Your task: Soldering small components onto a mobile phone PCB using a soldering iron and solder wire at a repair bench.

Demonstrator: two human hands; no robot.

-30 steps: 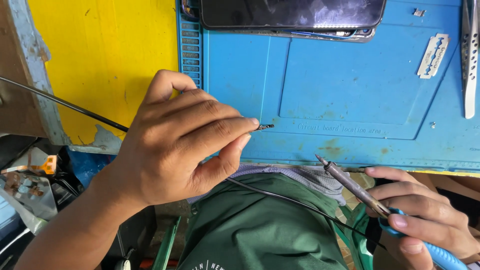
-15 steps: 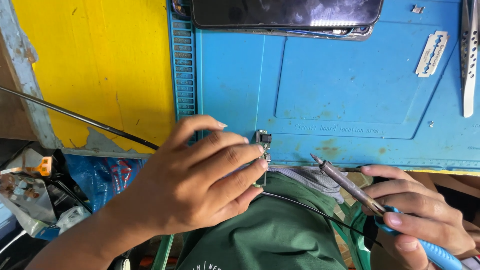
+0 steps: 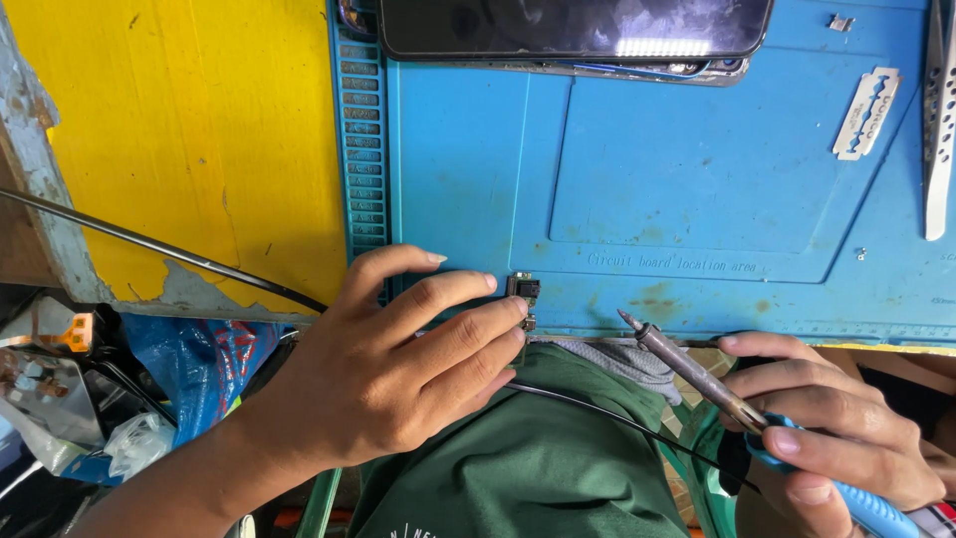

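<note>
My left hand rests at the near edge of the blue work mat, its fingertips pressing a small dark circuit part against the mat. My right hand grips a soldering iron by its blue handle. The iron's metal tip points up and left and hovers a short way right of the small part, not touching it. A thin black cable runs from the iron across my green shirt.
A dark phone lies at the mat's far edge. A razor blade and metal tweezers lie at the right. A yellow tabletop with chipped paint is on the left, with a black cable across it and clutter below.
My left hand has moved right along the mat's near edge and turned the small part so it now lies flat under the fingertips. The soldering iron has stayed about where it was.
</note>
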